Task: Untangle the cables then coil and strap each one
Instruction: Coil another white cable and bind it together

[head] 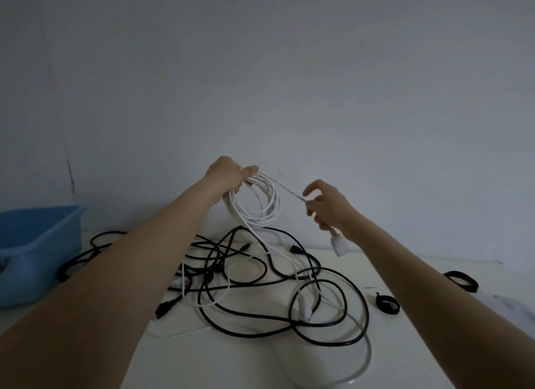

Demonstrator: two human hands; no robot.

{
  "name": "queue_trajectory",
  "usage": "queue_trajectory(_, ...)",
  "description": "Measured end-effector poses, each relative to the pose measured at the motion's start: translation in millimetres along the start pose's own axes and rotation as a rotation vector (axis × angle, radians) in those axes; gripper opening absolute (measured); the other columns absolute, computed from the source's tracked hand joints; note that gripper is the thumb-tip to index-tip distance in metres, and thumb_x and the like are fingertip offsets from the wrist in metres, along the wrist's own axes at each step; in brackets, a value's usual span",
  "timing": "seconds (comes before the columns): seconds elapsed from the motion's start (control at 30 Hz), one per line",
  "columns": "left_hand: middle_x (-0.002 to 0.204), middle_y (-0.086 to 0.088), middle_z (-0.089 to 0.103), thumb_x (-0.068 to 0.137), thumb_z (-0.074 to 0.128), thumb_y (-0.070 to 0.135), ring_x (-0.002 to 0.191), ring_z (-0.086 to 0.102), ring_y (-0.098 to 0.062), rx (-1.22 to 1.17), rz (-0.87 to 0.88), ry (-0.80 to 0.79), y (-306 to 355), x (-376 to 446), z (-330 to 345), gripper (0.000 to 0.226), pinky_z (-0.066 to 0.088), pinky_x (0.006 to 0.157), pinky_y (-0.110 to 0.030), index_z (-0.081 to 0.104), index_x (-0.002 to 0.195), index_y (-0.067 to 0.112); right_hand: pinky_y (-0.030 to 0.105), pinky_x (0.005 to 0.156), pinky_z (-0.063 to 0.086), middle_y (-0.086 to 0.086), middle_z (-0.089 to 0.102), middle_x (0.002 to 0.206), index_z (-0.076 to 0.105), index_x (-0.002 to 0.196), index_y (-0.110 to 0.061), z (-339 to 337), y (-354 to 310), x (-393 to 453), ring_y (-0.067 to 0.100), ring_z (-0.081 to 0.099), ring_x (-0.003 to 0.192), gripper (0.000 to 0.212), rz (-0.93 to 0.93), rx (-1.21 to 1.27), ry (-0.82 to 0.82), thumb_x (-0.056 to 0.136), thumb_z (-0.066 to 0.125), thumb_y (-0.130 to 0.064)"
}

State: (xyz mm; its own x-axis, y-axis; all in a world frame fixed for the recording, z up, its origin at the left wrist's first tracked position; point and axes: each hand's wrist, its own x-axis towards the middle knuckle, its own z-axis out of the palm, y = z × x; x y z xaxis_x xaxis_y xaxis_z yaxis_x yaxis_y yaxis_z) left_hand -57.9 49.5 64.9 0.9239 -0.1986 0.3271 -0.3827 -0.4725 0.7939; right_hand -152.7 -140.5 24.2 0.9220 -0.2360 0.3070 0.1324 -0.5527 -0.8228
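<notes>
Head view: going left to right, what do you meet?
Blue tub → left hand gripping the white cable coil → right hand pinching the white cable's free end → black straps on the table.

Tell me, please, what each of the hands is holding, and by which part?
The left hand grips the white coil at its top. The right hand pinches the same cable's free strand, near its plug.

Blue plastic tub [37,238] on white table [225,359], left edge.
</notes>
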Motion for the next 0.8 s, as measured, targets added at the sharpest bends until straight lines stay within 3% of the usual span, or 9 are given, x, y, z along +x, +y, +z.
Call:
queue_trajectory(0.1,0.056,-0.007,0.046,0.088,0.063,0.039,0.052,0.042,-0.021,-0.014,-0.062,0.027,-2,2,-3,0.045,0.038,0.063,-0.027,0.047,0.060,0.008,0.025,0.041,0.033,0.010,0.058,0.081,0.043,0.098,-0.009,4,0,-10,0.017,0.044,0.049,0.018,-0.090,0.189,-0.130,0.091,0.037,0.007)
queue_trajectory(0.17,0.057,-0.008,0.048,0.088,0.063,0.039,0.053,0.044,-0.020,0.001,-0.094,0.050,-4,2,-4,0.043,0.036,0.057,-0.027,0.048,0.063,0.007,0.028,0.045,0.036,0.009,0.062,0.091,0.050,0.100,-0.004,5,-4,-17,0.018,0.047,0.052,0.007,-0.068,0.121,-0.274,0.093,0.050,-0.006)
queue_trajectory(0.23,0.058,-0.009,0.050,0.088,0.064,0.038,0.053,0.047,-0.021,0.024,-0.113,0.065,-5,1,-2,0.042,0.039,0.058,-0.027,0.049,0.065,0.006,0.030,0.054,0.045,0.005,0.060,0.105,0.052,0.115,-0.005,8,-12,-21,0.017,0.052,0.061,0.038,-0.013,-0.083,-0.460,0.088,0.063,-0.029)
queue_trajectory(0.3,0.060,-0.009,0.052,0.088,0.064,0.038,0.053,0.050,-0.022,0.037,-0.140,0.079,-6,-1,0,0.041,0.040,0.055,-0.026,0.048,0.068,0.005,0.031,0.068,0.051,0.001,0.052,0.119,0.038,0.135,-0.011,17,-19,-23,0.016,0.055,0.071,0.073,0.019,-0.368,-0.608,0.080,0.068,-0.046)
queue_trajectory(0.37,0.062,-0.009,0.053,0.089,0.062,0.038,0.054,0.052,-0.021,0.050,-0.159,0.094,-5,-2,2,0.040,0.037,0.050,-0.025,0.048,0.072,0.004,0.031,0.070,0.053,0.002,0.046,0.123,0.028,0.140,-0.013,32,-19,-22,0.017,0.058,0.073,0.090,-0.039,-0.590,-0.590,0.072,0.073,-0.052)
queue_trajectory(0.43,0.063,-0.009,0.053,0.089,0.062,0.039,0.055,0.051,-0.020,0.055,-0.161,0.102,-2,-3,4,0.041,0.035,0.049,-0.025,0.048,0.074,0.004,0.028,0.062,0.053,0.003,0.047,0.114,0.033,0.132,-0.011,45,-13,-19,0.018,0.059,0.072,0.084,-0.141,-0.662,-0.489,0.070,0.078,-0.046)
queue_trajectory(0.57,0.058,-0.005,0.046,0.088,0.064,0.037,0.052,0.045,-0.017,-0.074,-0.145,0.031,2,-5,-4,0.036,0.043,0.063,-0.027,0.052,0.075,0.005,0.026,0.041,0.048,0.007,0.056,0.076,0.054,0.095,-0.014,42,4,-4,0.014,0.052,0.044,0.034,-0.139,-0.409,-0.349,0.075,0.079,-0.024)
queue_trajectory(0.67,0.054,0.001,0.037,0.088,0.065,0.033,0.041,0.037,-0.009,-0.205,-0.147,-0.111,3,-11,-11,0.030,0.043,0.049,-0.021,0.056,0.076,0.007,0.030,0.051,0.051,0.010,0.057,0.062,0.058,0.072,-0.014,29,15,1,0.017,0.051,0.044,0.022,-0.055,-0.369,-0.396,0.076,0.078,-0.022)
queue_trajectory(0.8,0.055,0.001,0.034,0.088,0.064,0.033,0.034,0.033,-0.006,-0.220,-0.130,-0.175,6,-14,-11,0.028,0.039,0.039,-0.017,0.057,0.082,0.007,0.023,0.052,0.047,0.013,0.051,0.069,0.056,0.070,-0.006,15,26,-4,0.018,0.049,0.055,0.021,0.012,-0.041,-0.419,0.081,0.073,-0.012)
